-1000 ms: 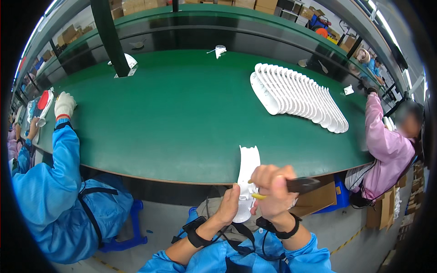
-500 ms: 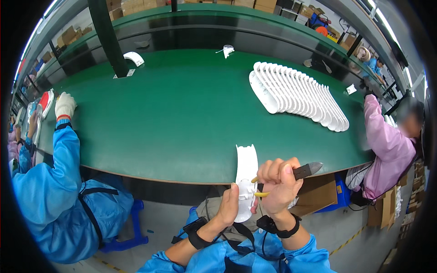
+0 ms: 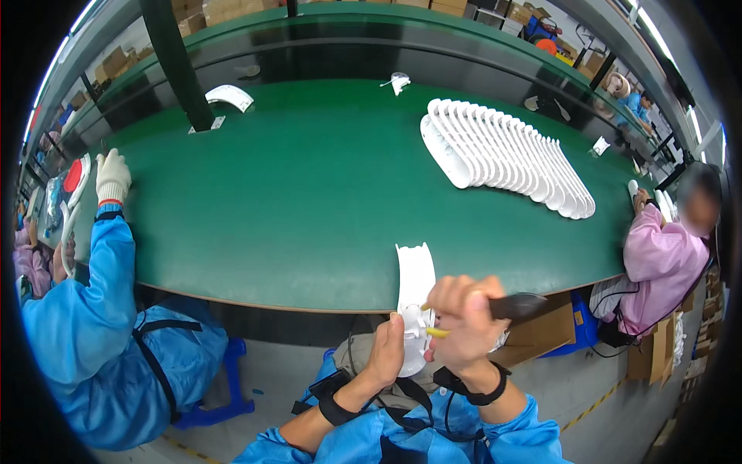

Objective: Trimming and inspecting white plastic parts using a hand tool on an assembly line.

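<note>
A curved white plastic piece (image 3: 416, 271) stands over the table's front edge, its lower end held by my left hand (image 3: 384, 349) with the thumb along its side. My right hand (image 3: 464, 321) is closed around what look like pliers (image 3: 516, 307), blurred by motion. Their dark head sticks out to the right, and two yellow handle ends (image 3: 437, 332) point left at the white piece. These ends lie at a raised round fitting in its lower half; whether they press on it I cannot tell.
A slanting row of nested white curved pieces (image 3: 506, 158) lies on the green table (image 3: 278, 201). Small white parts (image 3: 398, 83) lie farther back, beside a dark post (image 3: 174, 62). One co-worker in blue (image 3: 73, 317) sits left, another in pink (image 3: 657, 251) right. A cardboard box (image 3: 533, 332) stands below the edge.
My right hand and the pliers have shifted slightly left and blurred. My left hand stays on the white piece. The pink-sleeved co-worker's arm has lowered, with a white piece now at the hand.
</note>
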